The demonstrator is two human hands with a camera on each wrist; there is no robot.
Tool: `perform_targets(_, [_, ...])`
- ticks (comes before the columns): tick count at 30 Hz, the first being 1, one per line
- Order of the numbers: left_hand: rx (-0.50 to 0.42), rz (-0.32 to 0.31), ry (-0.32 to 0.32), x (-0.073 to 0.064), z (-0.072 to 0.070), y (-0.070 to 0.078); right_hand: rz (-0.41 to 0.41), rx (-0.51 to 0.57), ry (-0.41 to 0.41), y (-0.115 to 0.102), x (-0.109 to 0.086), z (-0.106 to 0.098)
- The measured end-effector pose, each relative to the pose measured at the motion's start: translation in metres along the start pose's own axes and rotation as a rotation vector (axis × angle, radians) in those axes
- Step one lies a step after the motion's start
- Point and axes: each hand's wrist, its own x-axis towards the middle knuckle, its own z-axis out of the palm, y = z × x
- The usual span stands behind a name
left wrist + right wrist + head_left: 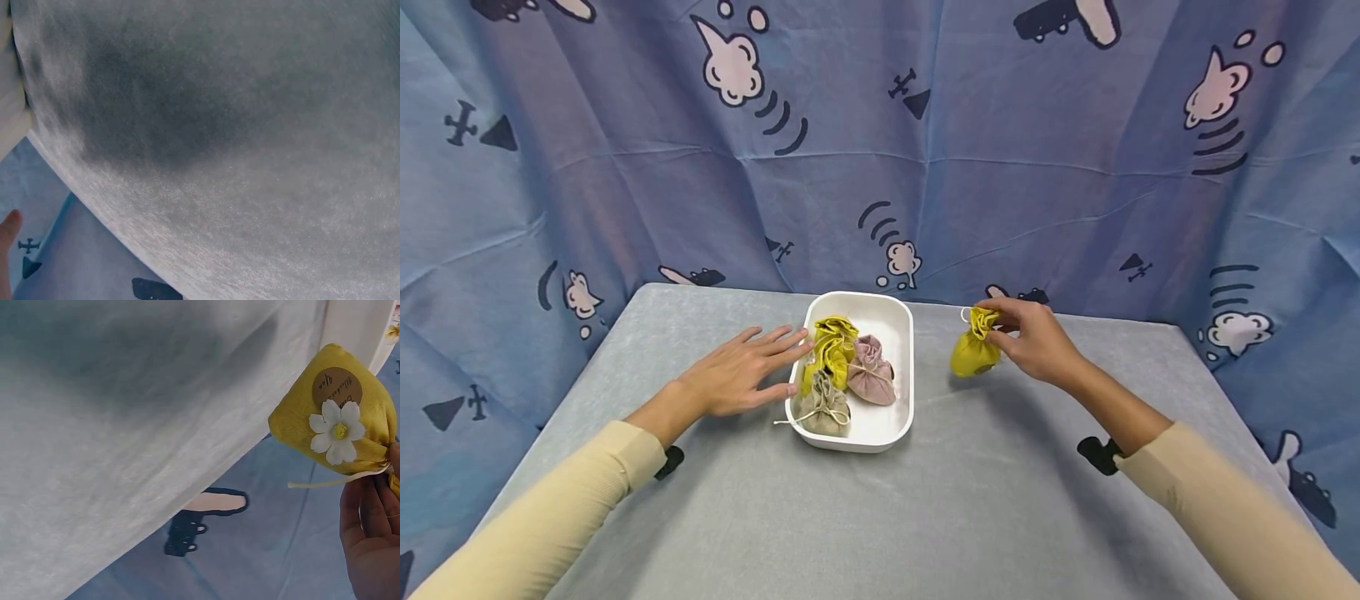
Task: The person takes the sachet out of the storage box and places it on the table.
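Observation:
A yellow drawstring pouch [974, 355] hangs from my right hand [1033, 337], whose thumb and fingers pinch its gathered neck, right of the white tub. In the right wrist view the pouch [369, 406] shows a white flower, a round brown sticker and a pale cord. My left hand [741, 371] is spread with fingers extended at the left rim of the white tub [880, 429]. Inside the tub lie yellow pouch fabric [833, 350], a pink pouch [872, 379] and a beige pouch [826, 408], its cord hanging over the rim. Whether the fingertips touch the rim I cannot tell.
The tub stands on a grey cloth-covered table [880, 525]. Behind the table hangs a blue printed curtain [842, 200], close to the back edge. Black straps [1099, 455] are on both wrists. The left wrist view shows mostly table cloth [262, 187].

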Motion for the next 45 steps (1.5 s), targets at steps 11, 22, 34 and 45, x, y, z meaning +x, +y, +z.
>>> perform_targets(11, [0.006,0.002,0.001,0.0,0.001,0.0,0.075,-0.015,-0.01,0.019,-0.004,0.004])
perform_targets(22, [0.001,0.001,-0.002,0.001,0.0,0.0,-0.011,-0.037,-0.003,0.027,-0.005,0.009])
perform_targets(34, [0.002,-0.011,-0.018,0.0,-0.001,0.0,-0.019,-0.021,-0.008,0.007,-0.001,-0.006])
perform_targets(45, [-0.001,-0.013,-0.013,0.0,-0.001,0.0,-0.037,0.043,-0.067,-0.018,0.001,-0.001])
